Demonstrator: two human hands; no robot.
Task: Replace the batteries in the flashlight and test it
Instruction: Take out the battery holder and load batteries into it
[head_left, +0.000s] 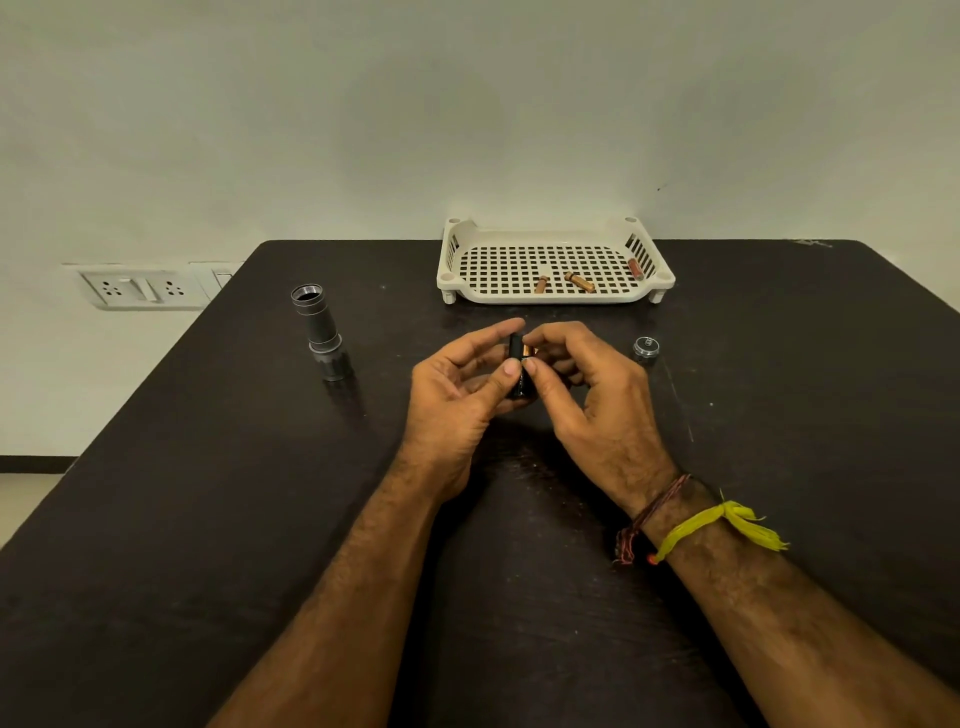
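Observation:
The grey flashlight body (321, 332) stands upright on its head at the left of the dark table (208, 519), its threaded end open at the top. Its tail cap (646, 347) lies to the right. Above the table's middle, my left hand (457, 384) holds a black battery holder (517, 369) upright between thumb and fingers. My right hand (582, 395) pinches a copper-topped battery (531, 351) against the holder's side. How far the battery sits in the holder is hidden by my fingers.
A white perforated tray (556, 299) stands at the table's far edge against the wall, with three loose batteries (579, 281) in it. A wall socket panel (140, 288) sits off the table's left side.

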